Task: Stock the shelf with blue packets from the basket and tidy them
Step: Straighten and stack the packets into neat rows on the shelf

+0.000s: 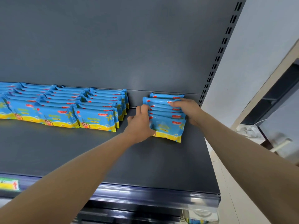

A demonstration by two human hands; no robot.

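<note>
Neat packets (64,109) fill the shelf's (113,156) left, and past a gap the left hand (140,122) clasps 1 end of a new row (166,120) near the back, the right hand (186,109) the other, probably squeezing it square.

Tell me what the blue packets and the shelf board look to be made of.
The blue packets seem to be thin glossy plastic film: their faces catch highlights and the ends show crimped, serrated seals. The shelf board is probably painted sheet metal in a matt dark grey finish: it gives only a dull sheen, and the upright beside it has punched slots.
</note>
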